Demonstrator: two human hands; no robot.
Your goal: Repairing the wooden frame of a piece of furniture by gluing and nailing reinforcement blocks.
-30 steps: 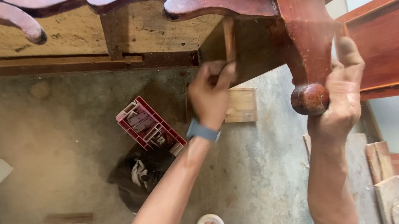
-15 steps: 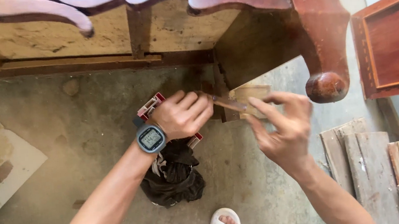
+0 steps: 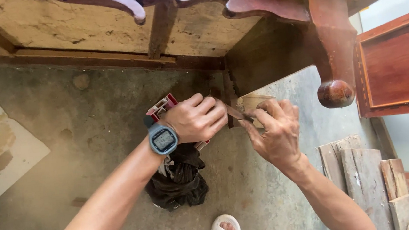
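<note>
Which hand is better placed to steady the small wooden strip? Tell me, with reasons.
Probably the right. The right hand already pinches the outer end of the small wooden strip with its fingertips, facing it. The left hand is closed around the strip's near end, its grip partly hidden.

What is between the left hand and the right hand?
In the head view, a small thin wooden piece spans the gap; the left hand and right hand each pinch one end.

Red box point(image 3: 162, 107) mostly behind left hand point(image 3: 197, 118)
</note>
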